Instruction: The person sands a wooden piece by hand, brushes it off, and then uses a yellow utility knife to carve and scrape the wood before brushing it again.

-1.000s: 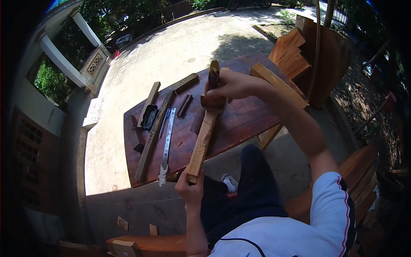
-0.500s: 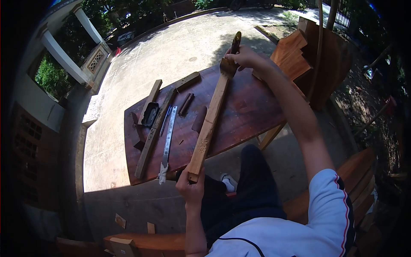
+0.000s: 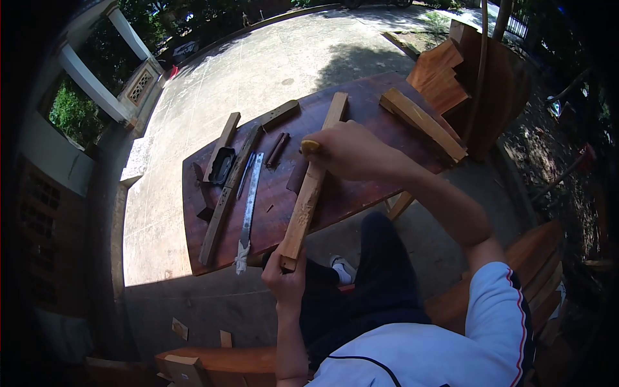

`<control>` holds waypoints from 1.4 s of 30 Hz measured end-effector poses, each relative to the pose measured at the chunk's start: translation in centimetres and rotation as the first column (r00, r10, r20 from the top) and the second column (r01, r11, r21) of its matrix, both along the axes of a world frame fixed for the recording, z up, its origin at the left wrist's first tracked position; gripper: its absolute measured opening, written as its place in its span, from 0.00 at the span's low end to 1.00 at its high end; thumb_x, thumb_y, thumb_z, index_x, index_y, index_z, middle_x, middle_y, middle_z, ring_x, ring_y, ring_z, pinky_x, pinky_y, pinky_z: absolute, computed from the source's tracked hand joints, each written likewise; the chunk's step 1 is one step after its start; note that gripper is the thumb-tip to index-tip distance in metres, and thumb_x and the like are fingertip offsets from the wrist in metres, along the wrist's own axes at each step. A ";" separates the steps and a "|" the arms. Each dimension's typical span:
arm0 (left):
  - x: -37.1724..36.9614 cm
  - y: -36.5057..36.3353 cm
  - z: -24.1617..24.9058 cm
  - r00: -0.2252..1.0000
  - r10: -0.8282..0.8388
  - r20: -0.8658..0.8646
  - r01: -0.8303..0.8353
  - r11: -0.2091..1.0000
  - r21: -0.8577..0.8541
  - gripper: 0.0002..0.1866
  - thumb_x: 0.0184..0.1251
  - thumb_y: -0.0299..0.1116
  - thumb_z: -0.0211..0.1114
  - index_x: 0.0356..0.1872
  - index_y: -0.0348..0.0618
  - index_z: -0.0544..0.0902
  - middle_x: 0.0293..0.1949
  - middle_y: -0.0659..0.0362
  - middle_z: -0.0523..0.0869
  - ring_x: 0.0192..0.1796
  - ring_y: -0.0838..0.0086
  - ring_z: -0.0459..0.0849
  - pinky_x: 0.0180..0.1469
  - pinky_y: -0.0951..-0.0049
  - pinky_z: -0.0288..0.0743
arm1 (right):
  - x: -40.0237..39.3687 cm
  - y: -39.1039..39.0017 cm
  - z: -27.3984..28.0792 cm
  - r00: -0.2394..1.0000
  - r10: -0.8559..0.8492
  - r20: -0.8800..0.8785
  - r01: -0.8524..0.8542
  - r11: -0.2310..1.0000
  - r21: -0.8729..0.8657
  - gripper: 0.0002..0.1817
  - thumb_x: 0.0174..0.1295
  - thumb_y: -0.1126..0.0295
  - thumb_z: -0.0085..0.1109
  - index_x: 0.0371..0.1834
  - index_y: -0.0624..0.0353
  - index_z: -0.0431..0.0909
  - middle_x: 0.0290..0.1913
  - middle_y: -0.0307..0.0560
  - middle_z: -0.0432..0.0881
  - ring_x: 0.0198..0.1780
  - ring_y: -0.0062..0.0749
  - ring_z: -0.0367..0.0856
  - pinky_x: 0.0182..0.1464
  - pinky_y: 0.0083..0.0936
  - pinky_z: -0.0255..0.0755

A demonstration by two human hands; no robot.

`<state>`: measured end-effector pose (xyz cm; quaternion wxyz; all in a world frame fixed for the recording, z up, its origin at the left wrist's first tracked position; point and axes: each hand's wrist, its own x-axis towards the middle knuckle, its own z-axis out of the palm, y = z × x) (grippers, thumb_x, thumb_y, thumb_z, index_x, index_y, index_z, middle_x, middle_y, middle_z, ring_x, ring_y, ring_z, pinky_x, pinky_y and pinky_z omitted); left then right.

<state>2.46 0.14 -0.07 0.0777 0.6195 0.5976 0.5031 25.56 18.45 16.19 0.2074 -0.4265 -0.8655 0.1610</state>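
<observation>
A long wooden bar point(image 3: 308, 201) slants across the near side of the dark wooden tabletop. My left hand point(image 3: 284, 282) grips its near end, thumb and fingers closed round the wood. Over the bar's upper half, my right hand point(image 3: 354, 149) is closed on a flat brush point(image 3: 311, 148). Only the rounded end of the brush handle shows; the hand hides its head. Just left of the bar lies a brown curved piece point(image 3: 297, 177), partly behind it.
On the tabletop point(image 3: 271, 222) lie a steel ruler point(image 3: 251, 203) with a wrapped end, a pen point(image 3: 245, 174), a black tray point(image 3: 222, 166), a dark notched bar point(image 3: 225, 206) and brown sticks point(image 3: 277, 151). Another wooden beam point(image 3: 422, 124) rests at right. Carved boards point(image 3: 442, 74) stand beyond.
My right hand has moved down the bar from its far end toward me, and the brush has tipped so its handle end faces me. My left hand keeps its grip.
</observation>
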 end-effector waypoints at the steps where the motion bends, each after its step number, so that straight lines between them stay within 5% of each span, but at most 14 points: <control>1: -0.1 -0.2 -0.1 1.000 0.001 -0.006 -0.001 1.000 0.004 0.21 0.66 0.33 0.85 0.54 0.32 0.90 0.43 0.44 0.94 0.45 0.53 0.96 0.50 0.61 0.86 | -1.3 -3.6 -0.4 0.988 0.112 0.106 -0.122 0.988 0.093 0.11 0.76 0.62 0.68 0.53 0.54 0.89 0.44 0.51 0.93 0.45 0.55 0.93 0.48 0.49 0.84; 3: -0.3 -0.1 -0.6 1.000 -0.024 0.021 0.023 0.999 0.023 0.21 0.66 0.33 0.85 0.54 0.32 0.90 0.43 0.44 0.94 0.46 0.52 0.96 0.50 0.61 0.86 | -2.6 -8.0 -0.8 0.940 0.337 0.059 -0.341 0.935 0.094 0.10 0.75 0.63 0.68 0.51 0.54 0.89 0.39 0.52 0.93 0.45 0.57 0.92 0.46 0.49 0.84; 9: -0.5 -0.4 -0.3 1.000 -0.008 -0.016 0.008 1.000 -0.008 0.22 0.67 0.35 0.85 0.54 0.30 0.90 0.42 0.44 0.94 0.46 0.53 0.96 0.50 0.61 0.86 | 0.2 -3.9 -0.8 0.987 -0.044 -0.154 0.035 0.998 -0.059 0.07 0.74 0.66 0.68 0.51 0.52 0.89 0.42 0.52 0.94 0.44 0.55 0.93 0.46 0.45 0.86; 12: -0.5 0.2 -0.2 0.999 -0.024 0.041 0.024 1.000 -0.015 0.21 0.68 0.35 0.85 0.53 0.30 0.90 0.40 0.43 0.94 0.43 0.54 0.97 0.48 0.61 0.86 | -1.2 -9.9 -2.3 0.942 0.294 -0.160 -0.278 0.954 0.117 0.06 0.74 0.67 0.69 0.50 0.52 0.89 0.42 0.51 0.94 0.44 0.54 0.94 0.46 0.44 0.86; 16: -0.4 -0.3 0.3 0.996 0.044 0.076 -0.030 0.985 -0.168 0.20 0.72 0.38 0.83 0.51 0.28 0.90 0.32 0.48 0.92 0.33 0.63 0.95 0.39 0.65 0.85 | 0.6 -6.7 -1.3 0.945 0.085 -0.316 -0.099 0.995 -0.029 0.06 0.74 0.67 0.69 0.49 0.52 0.90 0.40 0.50 0.94 0.43 0.53 0.94 0.43 0.44 0.86; 19: 1.2 -0.3 1.7 0.934 0.064 0.350 0.025 0.970 -0.244 0.21 0.77 0.42 0.79 0.49 0.28 0.90 0.27 0.56 0.89 0.25 0.75 0.88 0.28 0.74 0.79 | 0.7 -5.7 -1.8 0.977 -0.021 -0.211 0.041 0.995 0.092 0.06 0.76 0.67 0.69 0.50 0.53 0.89 0.42 0.50 0.95 0.43 0.52 0.95 0.42 0.40 0.86; 22: 1.6 -0.4 2.6 0.797 0.056 0.602 0.129 0.957 -0.260 0.21 0.82 0.44 0.75 0.48 0.30 0.89 0.25 0.62 0.86 0.20 0.83 0.81 0.22 0.80 0.70 | -0.7 -10.5 -1.1 0.956 0.261 -0.134 -0.250 0.963 0.097 0.06 0.77 0.66 0.68 0.51 0.53 0.89 0.45 0.50 0.95 0.45 0.51 0.95 0.43 0.40 0.86; 25: 1.5 -0.7 2.8 0.809 0.069 0.584 0.144 0.939 -0.311 0.21 0.84 0.47 0.71 0.45 0.33 0.88 0.23 0.62 0.84 0.19 0.84 0.77 0.20 0.80 0.66 | 0.7 -5.4 -2.4 0.888 0.142 -0.437 -0.197 0.977 -0.082 0.11 0.74 0.63 0.66 0.54 0.51 0.89 0.40 0.53 0.94 0.42 0.56 0.94 0.48 0.51 0.86; 26: 1.5 -0.8 2.6 0.796 0.074 0.600 0.165 0.928 -0.333 0.22 0.85 0.48 0.70 0.43 0.34 0.88 0.23 0.62 0.84 0.18 0.84 0.77 0.20 0.80 0.65 | 1.0 -3.4 -2.4 0.929 -0.018 -0.371 -0.027 0.993 -0.116 0.10 0.74 0.64 0.65 0.54 0.51 0.89 0.41 0.53 0.93 0.44 0.55 0.94 0.50 0.50 0.86; 30: 1.1 -0.3 1.4 0.740 0.074 0.669 0.257 0.888 -0.383 0.27 0.88 0.55 0.64 0.37 0.37 0.85 0.21 0.62 0.82 0.17 0.84 0.74 0.19 0.80 0.62 | -0.6 -7.1 -2.3 0.984 0.117 -0.135 -0.118 0.993 0.001 0.09 0.74 0.67 0.69 0.54 0.52 0.90 0.41 0.53 0.93 0.44 0.56 0.93 0.51 0.45 0.87; 34: 0.2 -0.4 0.1 0.700 0.113 0.705 0.284 0.862 -0.420 0.31 0.89 0.58 0.60 0.37 0.35 0.86 0.20 0.63 0.79 0.16 0.83 0.72 0.18 0.79 0.59 | 0.2 -4.7 -2.7 0.895 0.217 -0.390 -0.287 0.949 -0.130 0.08 0.75 0.67 0.68 0.52 0.56 0.90 0.43 0.53 0.94 0.44 0.50 0.95 0.50 0.42 0.87; 37: -0.1 -0.4 0.5 0.687 0.083 0.722 0.338 0.843 -0.419 0.34 0.89 0.59 0.58 0.38 0.33 0.88 0.18 0.64 0.76 0.16 0.83 0.71 0.18 0.78 0.59 | 1.7 0.8 -4.0 0.967 -0.135 -0.215 0.122 0.990 -0.074 0.09 0.76 0.66 0.67 0.52 0.58 0.89 0.43 0.53 0.95 0.45 0.49 0.96 0.50 0.42 0.87; 41: -0.3 -0.1 0.2 0.708 0.071 0.703 0.332 0.845 -0.419 0.35 0.89 0.59 0.57 0.37 0.30 0.90 0.15 0.64 0.75 0.14 0.82 0.70 0.18 0.77 0.59 | -0.6 -6.9 -0.5 0.973 0.228 -0.022 -0.229 0.971 -0.068 0.11 0.75 0.62 0.68 0.52 0.55 0.89 0.42 0.55 0.94 0.46 0.52 0.95 0.51 0.44 0.86; 42: -0.3 0.0 0.4 0.715 0.067 0.696 0.330 0.845 -0.420 0.35 0.89 0.59 0.57 0.37 0.30 0.90 0.15 0.64 0.75 0.14 0.82 0.70 0.18 0.77 0.59 | -0.5 -6.4 -0.9 0.955 0.259 -0.143 -0.278 0.952 -0.127 0.09 0.74 0.62 0.68 0.51 0.52 0.89 0.41 0.55 0.94 0.46 0.55 0.94 0.51 0.47 0.85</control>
